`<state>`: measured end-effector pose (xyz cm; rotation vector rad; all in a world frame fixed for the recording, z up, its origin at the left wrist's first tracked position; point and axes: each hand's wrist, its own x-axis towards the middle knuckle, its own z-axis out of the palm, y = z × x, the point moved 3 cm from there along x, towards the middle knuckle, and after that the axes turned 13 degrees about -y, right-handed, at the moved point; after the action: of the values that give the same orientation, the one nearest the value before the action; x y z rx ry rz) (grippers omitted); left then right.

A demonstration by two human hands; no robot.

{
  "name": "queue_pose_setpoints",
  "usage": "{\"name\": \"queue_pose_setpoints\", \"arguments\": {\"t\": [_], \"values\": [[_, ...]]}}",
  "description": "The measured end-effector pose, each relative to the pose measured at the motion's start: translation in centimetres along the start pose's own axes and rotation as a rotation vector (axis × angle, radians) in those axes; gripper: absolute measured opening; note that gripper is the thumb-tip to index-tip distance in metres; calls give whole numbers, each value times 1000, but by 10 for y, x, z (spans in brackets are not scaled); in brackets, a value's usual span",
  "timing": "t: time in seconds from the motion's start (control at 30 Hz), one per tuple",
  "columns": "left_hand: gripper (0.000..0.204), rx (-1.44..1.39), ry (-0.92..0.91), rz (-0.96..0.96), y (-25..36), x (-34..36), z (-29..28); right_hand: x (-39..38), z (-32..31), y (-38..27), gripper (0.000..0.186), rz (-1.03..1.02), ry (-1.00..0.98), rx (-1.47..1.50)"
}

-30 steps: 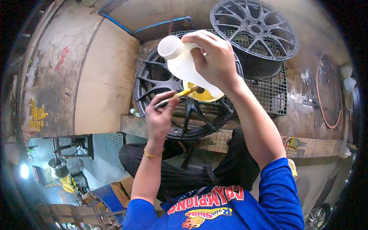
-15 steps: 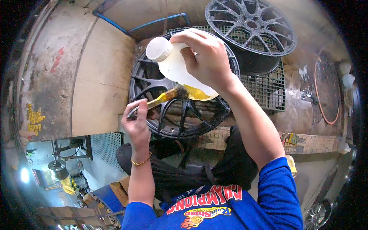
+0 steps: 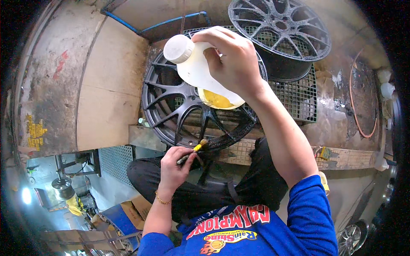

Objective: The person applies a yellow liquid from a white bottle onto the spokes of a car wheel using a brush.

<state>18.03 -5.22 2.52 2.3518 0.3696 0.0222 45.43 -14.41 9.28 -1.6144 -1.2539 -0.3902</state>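
My right hand grips the handle of a cut-open white plastic jug with a white cap. Yellow liquid shows in its cut-out side, tilted over a dark multi-spoke wheel rim. In my left hand is a paintbrush with a yellow ferrule, its handle pinched between fingers and thumb. The bristles touch the near lip of the wheel rim. That part of the rim and several spokes look wet and black; the left spokes look matte grey.
A second wheel rim with a speckled wet coat stands behind to the right, on a plastic grid. Beige panels line the left. An orange hose hangs at right. A yellow item sits on the bench ledge.
My left hand has brought the brush from beside the jug's opening down to the near edge of the wheel rim. The jug stays almost where it was.
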Motion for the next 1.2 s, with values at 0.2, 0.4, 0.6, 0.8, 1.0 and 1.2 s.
{"name": "queue_pose_setpoints", "arguments": {"t": [0.2, 0.4, 0.6, 0.8, 1.0, 1.2], "values": [[16, 128, -106, 110, -6, 18, 26, 3, 1, -3, 25, -23, -11, -12], [14, -215, 24, -107, -2, 31, 28, 1, -2, -1, 26, -5, -19, 13], [19, -116, -183, -126, -2, 25, 11, 2, -4, -1, 27, -21, -3, -19], [22, -199, -196, 43, -4, 27, 27, 3, -1, -3, 28, -34, -7, -1], [23, -159, -174, 40, 3, 23, 25, 1, -3, -1, 27, -23, -10, 9], [24, -62, -260, 94, 23, 8, 17, 1, -2, -1, 28, -38, -11, -27]]}}
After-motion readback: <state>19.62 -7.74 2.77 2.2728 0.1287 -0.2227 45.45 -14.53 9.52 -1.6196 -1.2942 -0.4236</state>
